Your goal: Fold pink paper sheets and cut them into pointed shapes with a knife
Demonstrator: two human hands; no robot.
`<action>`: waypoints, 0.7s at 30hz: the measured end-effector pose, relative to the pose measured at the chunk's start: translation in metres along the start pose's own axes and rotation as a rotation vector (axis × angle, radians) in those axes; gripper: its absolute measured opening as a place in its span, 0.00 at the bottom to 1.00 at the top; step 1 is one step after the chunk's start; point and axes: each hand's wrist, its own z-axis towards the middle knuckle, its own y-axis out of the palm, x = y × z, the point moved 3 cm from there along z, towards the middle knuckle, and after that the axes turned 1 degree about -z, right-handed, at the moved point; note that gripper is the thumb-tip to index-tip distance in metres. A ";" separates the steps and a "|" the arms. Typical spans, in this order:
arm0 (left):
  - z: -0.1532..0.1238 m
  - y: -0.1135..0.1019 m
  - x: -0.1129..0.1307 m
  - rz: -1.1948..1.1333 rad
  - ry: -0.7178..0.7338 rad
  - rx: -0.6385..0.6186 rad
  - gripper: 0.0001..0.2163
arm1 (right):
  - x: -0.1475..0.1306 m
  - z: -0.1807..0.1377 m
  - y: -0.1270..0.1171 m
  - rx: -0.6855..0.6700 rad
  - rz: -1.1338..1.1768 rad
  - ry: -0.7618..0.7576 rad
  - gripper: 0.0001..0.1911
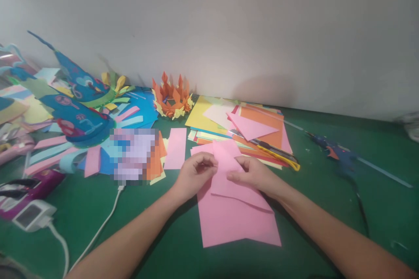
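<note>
We recorded both bare hands at work over a green table (307, 244). The left hand (194, 175) was at the left edge of the upper pink sheet (229, 183), its thumb and forefinger drawn together in a narrow pinch on the paper. The right hand (257, 175) held the same sheet from the right, thumb laid over the front face, the forefinger near the upper part of that edge. The sheet was between the hands, above a larger pink sheet (237, 226) that lay on the table; we could not make out whether a fold joined the two. Just beyond them we noted a stack of coloured paper (204, 113), topped by a pink triangle (252, 127), with a yellow-handled cutter (278, 155) lying across its near side. A pink strip (176, 148) lay left of the stack, and an orange paper crown (172, 100) stood behind the strip. Blue cone hats (77, 113) stood farther left; a dark blue glue gun (334, 150) lay well apart to the right.
</note>
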 end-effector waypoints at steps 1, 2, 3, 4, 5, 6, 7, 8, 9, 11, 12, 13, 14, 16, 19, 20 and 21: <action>0.000 0.000 0.000 0.003 -0.005 0.000 0.05 | 0.000 -0.001 0.000 -0.011 0.016 0.009 0.20; 0.000 -0.001 -0.001 0.008 -0.008 -0.002 0.07 | -0.001 -0.001 0.000 -0.023 0.036 0.022 0.21; -0.001 -0.001 -0.001 0.014 -0.010 -0.005 0.07 | -0.001 -0.002 0.000 -0.031 0.053 0.036 0.22; -0.001 -0.001 -0.001 0.020 -0.006 -0.008 0.08 | -0.001 -0.002 0.000 -0.031 0.064 0.045 0.23; -0.001 -0.001 -0.001 0.025 0.000 -0.012 0.08 | -0.002 -0.001 -0.001 -0.019 0.067 0.049 0.24; -0.002 -0.001 -0.001 0.028 0.008 -0.019 0.08 | -0.003 0.000 -0.003 0.002 0.055 0.044 0.24; -0.002 -0.001 -0.001 0.029 0.016 -0.028 0.07 | -0.004 0.002 -0.004 0.025 0.029 0.031 0.24; -0.003 -0.001 0.000 0.028 0.022 -0.036 0.07 | -0.006 0.005 -0.006 0.044 -0.002 0.014 0.24; -0.003 -0.001 0.000 0.026 0.026 -0.043 0.07 | -0.008 0.008 -0.007 0.053 -0.031 0.000 0.25; -0.003 -0.001 0.000 0.023 0.021 -0.044 0.08 | -0.010 0.014 -0.007 0.047 -0.058 -0.028 0.25; -0.002 -0.002 -0.001 0.020 0.011 -0.036 0.08 | -0.011 0.017 -0.007 0.042 -0.055 -0.041 0.26; -0.002 -0.002 -0.002 0.015 -0.005 -0.022 0.09 | -0.012 0.020 -0.006 0.043 -0.042 -0.052 0.26; -0.001 -0.003 -0.003 0.004 -0.026 -0.006 0.09 | -0.011 0.021 -0.005 0.052 -0.028 -0.064 0.26; 0.000 -0.003 -0.006 -0.041 -0.064 0.031 0.10 | -0.011 0.022 -0.002 0.087 -0.016 -0.098 0.27; 0.001 -0.003 -0.007 -0.125 -0.074 0.062 0.12 | -0.010 0.020 0.001 0.143 -0.022 -0.166 0.28; 0.002 -0.002 -0.006 -0.137 -0.072 0.065 0.13 | -0.009 0.019 0.002 0.158 -0.026 -0.185 0.28; 0.002 -0.001 -0.006 -0.139 -0.072 0.066 0.13 | -0.009 0.019 0.002 0.170 -0.028 -0.197 0.29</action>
